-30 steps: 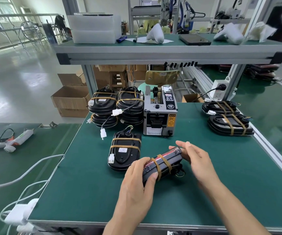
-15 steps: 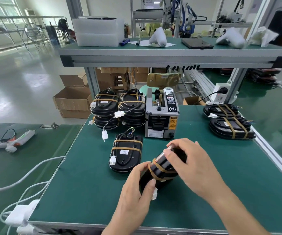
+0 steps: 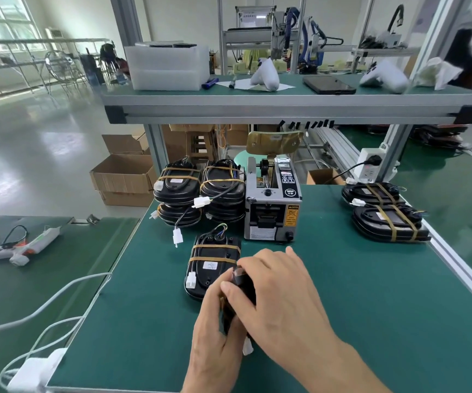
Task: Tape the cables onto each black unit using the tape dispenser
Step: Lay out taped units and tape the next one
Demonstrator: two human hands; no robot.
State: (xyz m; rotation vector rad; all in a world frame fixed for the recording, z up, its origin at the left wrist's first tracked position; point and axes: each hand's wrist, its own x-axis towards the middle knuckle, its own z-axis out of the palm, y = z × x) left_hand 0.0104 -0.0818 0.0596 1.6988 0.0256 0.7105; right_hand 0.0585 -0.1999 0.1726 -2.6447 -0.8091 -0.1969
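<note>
While both hands enclose it, the black unit (image 3: pixel 239 296) is held just above the green bench (image 3: pixel 370 321), near the front edge and just right of a taped unit (image 3: pixel 212 268) lying flat; the right hand (image 3: pixel 280 299) covers its top with fingers curled over the body, and the left hand (image 3: pixel 217 333) grips it from below, thumb pressed to its side; a white connector (image 3: pixel 247 347) hangs beneath. The tape dispenser (image 3: pixel 271 211) stands just beyond, with stacked taped units (image 3: pixel 200 191) to its left and two more (image 3: pixel 385 214) at the far right. Tape on the held unit is mostly hidden; whether its cable is fully secured cannot be told. Likely hazards: the dangling connector may snag on the neighbouring unit; a strip pressed unevenly may lift and free the cable.
</note>
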